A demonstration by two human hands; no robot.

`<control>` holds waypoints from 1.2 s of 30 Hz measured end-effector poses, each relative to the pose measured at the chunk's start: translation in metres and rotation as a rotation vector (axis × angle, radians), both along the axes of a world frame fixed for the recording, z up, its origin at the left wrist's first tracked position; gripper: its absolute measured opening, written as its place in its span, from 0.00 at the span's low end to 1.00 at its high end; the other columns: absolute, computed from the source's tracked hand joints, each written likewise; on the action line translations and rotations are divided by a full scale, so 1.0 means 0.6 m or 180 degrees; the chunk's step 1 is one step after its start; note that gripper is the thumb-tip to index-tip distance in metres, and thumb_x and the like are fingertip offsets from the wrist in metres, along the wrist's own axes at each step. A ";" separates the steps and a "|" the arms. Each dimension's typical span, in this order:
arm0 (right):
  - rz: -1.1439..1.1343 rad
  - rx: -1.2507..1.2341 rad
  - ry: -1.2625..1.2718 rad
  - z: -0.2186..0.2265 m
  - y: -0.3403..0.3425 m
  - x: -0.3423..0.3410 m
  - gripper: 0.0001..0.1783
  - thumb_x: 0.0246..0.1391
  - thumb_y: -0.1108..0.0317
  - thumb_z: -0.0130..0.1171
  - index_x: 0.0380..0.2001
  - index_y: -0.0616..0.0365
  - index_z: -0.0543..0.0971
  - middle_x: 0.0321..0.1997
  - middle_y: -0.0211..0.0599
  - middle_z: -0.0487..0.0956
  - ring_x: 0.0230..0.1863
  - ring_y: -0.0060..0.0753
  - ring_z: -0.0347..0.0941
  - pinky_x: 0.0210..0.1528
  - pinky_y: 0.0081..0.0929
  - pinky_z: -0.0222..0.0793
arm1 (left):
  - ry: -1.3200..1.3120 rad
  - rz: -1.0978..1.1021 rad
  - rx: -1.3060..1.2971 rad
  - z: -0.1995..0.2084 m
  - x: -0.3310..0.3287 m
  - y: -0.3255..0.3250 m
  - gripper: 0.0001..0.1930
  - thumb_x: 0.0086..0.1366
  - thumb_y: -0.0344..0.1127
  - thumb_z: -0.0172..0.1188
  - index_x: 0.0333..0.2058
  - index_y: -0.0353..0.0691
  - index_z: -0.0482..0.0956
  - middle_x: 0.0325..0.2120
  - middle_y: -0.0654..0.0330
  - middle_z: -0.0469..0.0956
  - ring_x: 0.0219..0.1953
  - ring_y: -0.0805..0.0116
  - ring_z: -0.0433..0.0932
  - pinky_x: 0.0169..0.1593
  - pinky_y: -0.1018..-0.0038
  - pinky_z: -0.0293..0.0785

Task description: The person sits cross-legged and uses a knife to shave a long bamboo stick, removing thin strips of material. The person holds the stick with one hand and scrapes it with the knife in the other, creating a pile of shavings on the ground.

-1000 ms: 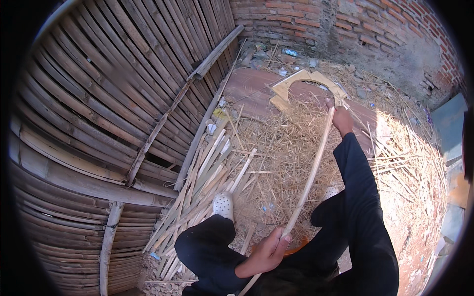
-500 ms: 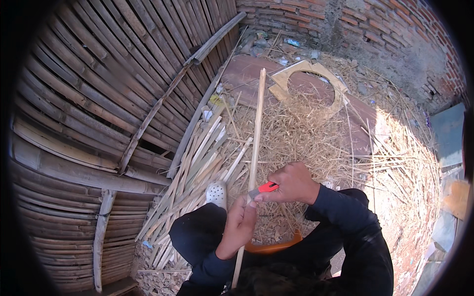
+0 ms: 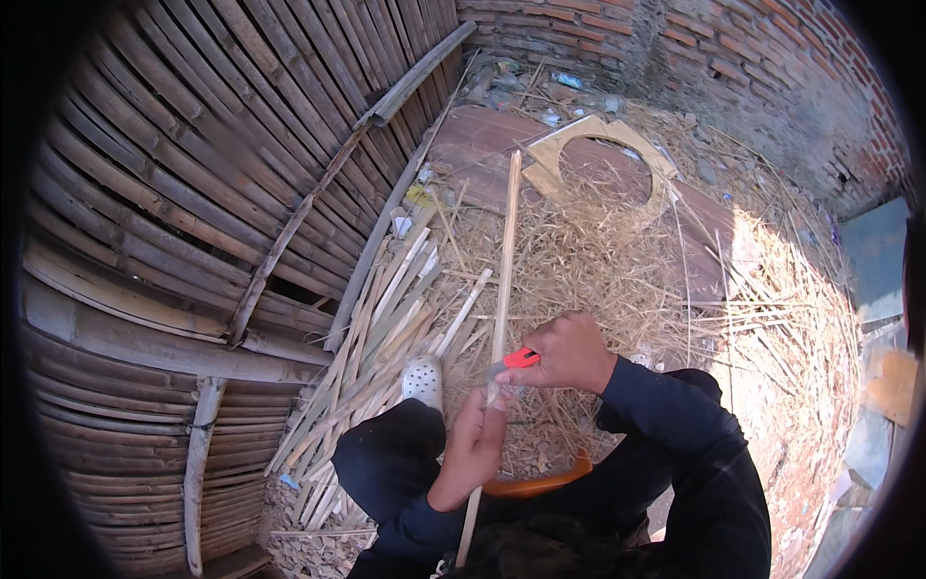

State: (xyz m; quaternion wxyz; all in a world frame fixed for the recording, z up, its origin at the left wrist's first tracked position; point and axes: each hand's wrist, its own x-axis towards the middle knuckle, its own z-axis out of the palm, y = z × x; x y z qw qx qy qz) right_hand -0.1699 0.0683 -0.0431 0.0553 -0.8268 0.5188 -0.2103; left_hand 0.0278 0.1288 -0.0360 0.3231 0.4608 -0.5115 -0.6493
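Note:
A long pale bamboo strip runs upright through the middle of the view, its far end over the shavings and its near end by my lap. My left hand is closed around its lower part, thumb along the strip. In my right hand is a red-handled utility knife, gripped just above the left hand. The knife's blade lies against the strip, with the right fingertips close to the wood. The blade's edge is too small to make out.
Bamboo shavings cover the ground ahead. Split bamboo strips lie in a pile at left, beside my white clog. A wooden board with a round hole lies farther off. A bamboo wall and brick wall enclose the corner.
The strip's far end has come slightly nearer and to the right. Both hands and the knife have shifted a little, the right hand slightly left and up.

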 end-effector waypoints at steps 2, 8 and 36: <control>-0.0045 -0.0130 0.0024 0.000 -0.008 -0.005 0.36 0.36 0.27 0.59 0.07 0.52 0.72 0.08 0.33 0.70 0.11 0.38 0.69 0.16 0.33 0.61 | -0.0152 0.0060 -0.0100 0.003 -0.001 -0.001 0.08 0.71 0.35 0.45 0.40 0.37 0.70 0.21 0.71 0.63 0.23 0.85 0.60 0.27 0.82 0.58; -0.0063 -0.0449 0.0065 -0.015 -0.035 -0.024 0.36 0.34 0.26 0.59 0.07 0.51 0.71 0.08 0.32 0.69 0.11 0.36 0.69 0.17 0.31 0.62 | -0.0437 0.0049 -0.0579 0.002 -0.001 -0.004 0.08 0.70 0.35 0.45 0.40 0.36 0.70 0.22 0.65 0.66 0.25 0.81 0.63 0.29 0.79 0.63; -0.2721 -0.0035 0.0061 0.000 -0.206 -0.266 0.42 0.48 0.24 0.42 0.21 0.55 0.83 0.21 0.49 0.78 0.28 0.50 0.77 0.30 0.43 0.69 | -0.0293 -0.0781 -0.0754 0.016 -0.013 0.076 0.07 0.71 0.33 0.44 0.42 0.38 0.67 0.20 0.72 0.61 0.21 0.88 0.56 0.24 0.85 0.53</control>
